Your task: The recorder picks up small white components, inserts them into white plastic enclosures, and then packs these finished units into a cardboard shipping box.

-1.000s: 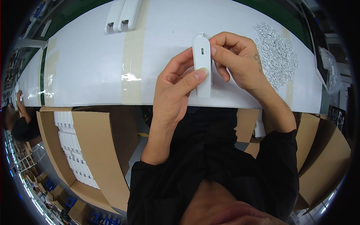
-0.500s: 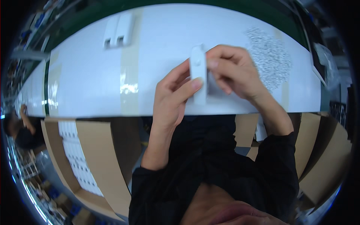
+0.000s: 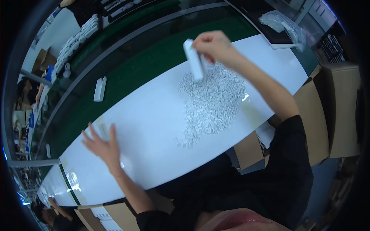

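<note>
On the long white worktable (image 3: 154,127), the left hand (image 3: 102,144) is spread open, fingers splayed, above the table's left part. Further right, a heap of small silvery metal pieces (image 3: 212,96) is scattered. Above that heap, a slim white plastic bar (image 3: 194,59) is gripped by the closed right hand (image 3: 214,46).

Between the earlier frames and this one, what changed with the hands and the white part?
The left hand let go of the white plastic part and moved out to the left, open over the white table. The right hand carried the part alone to the right, above the heap of small silvery pieces. The right hand's grip on it stayed.
</note>
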A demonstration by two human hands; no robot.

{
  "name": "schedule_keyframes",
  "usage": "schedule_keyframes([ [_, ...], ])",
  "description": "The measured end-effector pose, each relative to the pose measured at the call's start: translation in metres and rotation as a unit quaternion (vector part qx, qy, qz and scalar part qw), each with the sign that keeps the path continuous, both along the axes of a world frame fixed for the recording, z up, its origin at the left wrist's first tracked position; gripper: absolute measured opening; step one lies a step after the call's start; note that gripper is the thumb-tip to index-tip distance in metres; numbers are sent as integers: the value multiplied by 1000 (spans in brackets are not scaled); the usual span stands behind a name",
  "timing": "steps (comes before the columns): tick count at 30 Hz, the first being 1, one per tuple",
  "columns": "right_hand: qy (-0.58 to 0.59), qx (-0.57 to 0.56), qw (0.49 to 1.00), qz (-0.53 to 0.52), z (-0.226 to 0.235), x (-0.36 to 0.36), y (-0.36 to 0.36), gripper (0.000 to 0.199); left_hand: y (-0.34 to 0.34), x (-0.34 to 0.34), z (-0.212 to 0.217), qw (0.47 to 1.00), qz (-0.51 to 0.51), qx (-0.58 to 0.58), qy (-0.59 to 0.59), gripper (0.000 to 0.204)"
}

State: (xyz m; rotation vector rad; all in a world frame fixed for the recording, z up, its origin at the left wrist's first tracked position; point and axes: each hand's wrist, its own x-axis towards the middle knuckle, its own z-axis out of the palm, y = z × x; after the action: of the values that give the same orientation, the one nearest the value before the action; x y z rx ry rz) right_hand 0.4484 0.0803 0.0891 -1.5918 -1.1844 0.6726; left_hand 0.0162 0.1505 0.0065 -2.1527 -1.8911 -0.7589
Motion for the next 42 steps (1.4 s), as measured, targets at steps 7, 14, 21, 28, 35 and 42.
schedule_keyframes([
  [7,-233,-214,934,-165,-28,281,80,19,18,-32,-4,986,57,-142,-71,64],
  [14,-290,-292,892,-189,-51,356,106,18,-11,8,-2,985,-10,-158,-68,57],
  [21,-237,-66,958,148,-44,140,57,19,-49,38,-7,986,2,-168,-16,56],
  [28,-438,131,799,390,-56,-24,2,13,-105,28,-16,993,-19,-64,94,56],
  [35,-495,116,736,447,-74,-33,8,10,-149,20,-24,998,-20,-66,12,57],
  [42,-585,115,687,416,-49,-63,7,9,-155,12,-29,981,-16,-93,-167,56],
])
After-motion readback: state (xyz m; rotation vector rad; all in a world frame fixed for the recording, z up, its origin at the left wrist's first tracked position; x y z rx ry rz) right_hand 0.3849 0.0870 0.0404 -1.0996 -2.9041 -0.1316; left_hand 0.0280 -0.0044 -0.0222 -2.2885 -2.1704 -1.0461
